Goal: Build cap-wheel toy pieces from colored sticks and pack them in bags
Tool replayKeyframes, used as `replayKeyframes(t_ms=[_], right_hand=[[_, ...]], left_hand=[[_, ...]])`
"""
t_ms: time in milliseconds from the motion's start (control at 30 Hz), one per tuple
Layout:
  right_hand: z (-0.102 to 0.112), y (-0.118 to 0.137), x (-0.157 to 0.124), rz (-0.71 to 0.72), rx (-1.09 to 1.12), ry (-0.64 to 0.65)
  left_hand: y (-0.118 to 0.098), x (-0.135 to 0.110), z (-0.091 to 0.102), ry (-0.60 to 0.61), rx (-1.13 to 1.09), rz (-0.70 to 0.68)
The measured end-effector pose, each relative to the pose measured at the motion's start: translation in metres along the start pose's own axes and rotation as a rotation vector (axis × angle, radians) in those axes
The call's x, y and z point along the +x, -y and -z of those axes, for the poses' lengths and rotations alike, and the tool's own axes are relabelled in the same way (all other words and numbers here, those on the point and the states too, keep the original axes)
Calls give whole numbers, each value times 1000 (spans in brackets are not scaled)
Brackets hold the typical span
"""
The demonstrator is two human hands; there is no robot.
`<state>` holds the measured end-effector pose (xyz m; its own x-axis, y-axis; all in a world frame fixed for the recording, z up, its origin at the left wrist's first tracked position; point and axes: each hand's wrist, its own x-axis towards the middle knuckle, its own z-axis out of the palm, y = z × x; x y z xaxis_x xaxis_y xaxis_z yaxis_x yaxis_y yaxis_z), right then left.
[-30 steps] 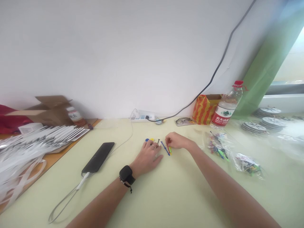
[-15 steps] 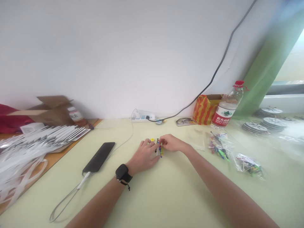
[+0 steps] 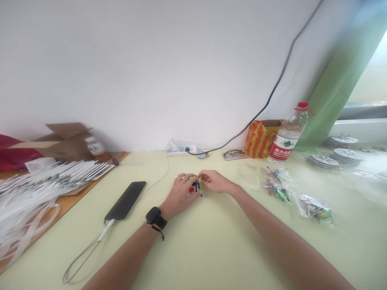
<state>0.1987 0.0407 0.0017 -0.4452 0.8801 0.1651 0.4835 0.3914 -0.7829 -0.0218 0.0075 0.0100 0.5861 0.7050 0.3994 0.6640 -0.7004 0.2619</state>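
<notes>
My left hand point(image 3: 179, 196), with a black watch on the wrist, rests on the pale green table point(image 3: 211, 241) with its fingers curled round a small bunch of coloured plastic pieces point(image 3: 197, 186); a red round piece shows at its fingertips. My right hand point(image 3: 215, 182) meets it from the right and pinches the same bunch of blue, green and yellow sticks. Both hands touch at the bunch, in the middle of the table.
A black phone point(image 3: 125, 199) on a white cable lies to the left. Clear bags of coloured pieces point(image 3: 278, 186) lie to the right. A water bottle point(image 3: 287, 137), striped bag point(image 3: 258, 139), glasses point(image 3: 234, 153) and power strip point(image 3: 181, 150) stand along the wall. White strips point(image 3: 36, 181) are piled at left.
My right hand gathered the coloured sticks from the table and carried them left to my left hand, which curled from flat into a grip on the small pieces.
</notes>
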Motion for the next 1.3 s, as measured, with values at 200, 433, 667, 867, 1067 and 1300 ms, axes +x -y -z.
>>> replayKeyframes(t_ms=[200,433,667,867,1067,1300], right_hand=[[-2,-1,-1,-36,58,11],[47,2,-9,-176,-206,-1],[136,-30,-53,-525,-455,-82],[126,-31,-55,-626,-509,49],[79,-18,-32,-421,-450,167],[31,-10,-20,-269,-410,117]], left_hand=[[15,-6,-13,54,19,162],[6,-3,-8,102,76,121],[-35,4,-10,121,147,-111],[-38,34,-28,144,282,-109],[-26,40,-40,209,414,17],[-11,24,-36,163,467,16]])
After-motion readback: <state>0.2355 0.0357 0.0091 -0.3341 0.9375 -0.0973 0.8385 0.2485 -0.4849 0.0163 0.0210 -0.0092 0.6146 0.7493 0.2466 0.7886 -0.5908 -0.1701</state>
